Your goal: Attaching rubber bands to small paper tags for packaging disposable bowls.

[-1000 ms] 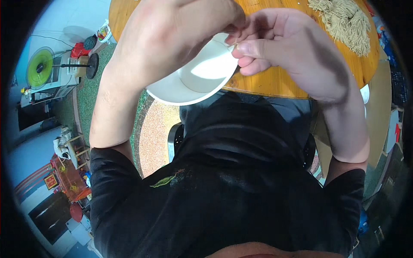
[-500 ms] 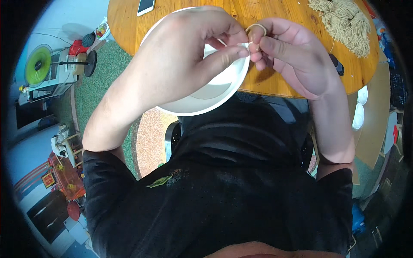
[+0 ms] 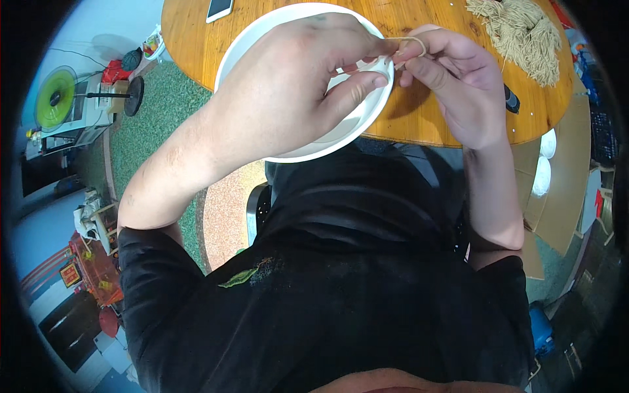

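Your two hands meet at a tan strand (image 3: 424, 46) above the table's near edge.
Your left hand (image 3: 295, 85) lies over the white bowl (image 3: 327, 153), its thumb and forefinger a narrow gap apart; you cannot tell from this view whether they grip the strand or something pale between them. Your right hand (image 3: 452, 85), just beyond the bowl's right rim, pinches the strand, which arches over its forefinger toward the left fingertips. On the wooden table (image 3: 445, 131), a heap of tan yarn (image 3: 514, 39) lies beyond your right hand, a dark object (image 3: 512, 101) sits beside your right wrist, and a phone (image 3: 219, 8) lies beyond the bowl, to its left.
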Motion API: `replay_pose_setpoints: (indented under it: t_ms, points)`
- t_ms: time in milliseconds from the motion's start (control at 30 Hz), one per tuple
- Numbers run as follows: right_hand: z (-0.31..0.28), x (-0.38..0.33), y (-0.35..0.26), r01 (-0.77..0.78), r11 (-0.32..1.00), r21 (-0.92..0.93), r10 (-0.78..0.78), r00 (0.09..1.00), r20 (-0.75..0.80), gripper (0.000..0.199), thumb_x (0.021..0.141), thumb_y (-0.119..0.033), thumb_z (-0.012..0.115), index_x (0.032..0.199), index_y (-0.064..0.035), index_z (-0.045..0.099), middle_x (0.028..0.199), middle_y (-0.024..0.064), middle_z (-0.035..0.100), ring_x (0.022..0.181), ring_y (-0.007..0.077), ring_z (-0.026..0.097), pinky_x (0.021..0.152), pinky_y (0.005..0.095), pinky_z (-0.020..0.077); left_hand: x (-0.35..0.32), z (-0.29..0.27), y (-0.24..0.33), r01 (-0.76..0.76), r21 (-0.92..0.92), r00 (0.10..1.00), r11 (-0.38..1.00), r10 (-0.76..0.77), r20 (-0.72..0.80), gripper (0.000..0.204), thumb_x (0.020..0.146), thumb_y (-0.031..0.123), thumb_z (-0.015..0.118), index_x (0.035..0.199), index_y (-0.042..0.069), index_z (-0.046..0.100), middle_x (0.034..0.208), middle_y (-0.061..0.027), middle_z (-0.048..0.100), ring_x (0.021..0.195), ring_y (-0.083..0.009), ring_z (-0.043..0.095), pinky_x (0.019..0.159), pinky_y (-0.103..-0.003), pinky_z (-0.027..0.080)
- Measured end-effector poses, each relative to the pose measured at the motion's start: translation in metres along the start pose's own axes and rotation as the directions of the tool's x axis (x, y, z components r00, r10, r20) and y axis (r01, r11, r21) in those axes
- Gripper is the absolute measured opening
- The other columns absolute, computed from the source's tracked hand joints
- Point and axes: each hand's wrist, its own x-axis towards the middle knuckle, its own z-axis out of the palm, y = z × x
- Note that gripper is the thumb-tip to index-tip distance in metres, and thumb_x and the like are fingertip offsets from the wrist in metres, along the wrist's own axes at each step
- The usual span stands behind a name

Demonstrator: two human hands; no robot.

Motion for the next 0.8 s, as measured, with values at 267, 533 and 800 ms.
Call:
replay_pose_setpoints:
  t_ms: [267,533,800]
  points:
    - [0.011,-0.007,-0.008,-0.074,0.973,-0.218,0.006,0.954,-0.300,0.017,0.095,0.010,0.074,0.112,0.0074,0.076,0.107,0.0132,0.075,0.096,0.0175,0.077,0.084,0.0258,0.0629,-0.001,0.006,-0.002,-0.072,0.060,0.997,0.996,0.074,-0.021,0.029,0.098,0.013,0.076,0.126,0.004,0.076,0.101,-0.0109,0.075,0.085,-0.0224,0.073,0.076,-0.034,0.058]
    - [0.035,-0.006,-0.019,-0.009,0.831,-0.556,-0.237,0.899,-0.369,0.012,0.087,0.000,0.085,0.099,-0.0031,0.084,0.090,-0.0001,0.073,0.076,0.0050,0.067,0.067,0.0183,0.0524,-0.005,0.006,0.001,-0.038,0.118,0.999,0.992,0.034,0.035,0.045,0.097,0.015,0.077,0.141,0.007,0.068,0.107,-0.0119,0.072,0.089,-0.0245,0.074,0.076,-0.035,0.059]
    - [0.026,0.000,-0.008,0.207,0.271,-0.940,-0.619,0.785,-0.006,0.024,0.080,-0.003,0.088,0.102,-0.0119,0.085,0.089,0.0045,0.077,0.076,0.0172,0.073,0.071,0.0269,0.0592,-0.005,0.006,0.005,-0.057,0.105,0.996,0.993,0.064,-0.055,0.034,0.097,0.012,0.077,0.129,0.003,0.070,0.104,-0.0106,0.070,0.088,-0.0246,0.072,0.073,-0.035,0.057]
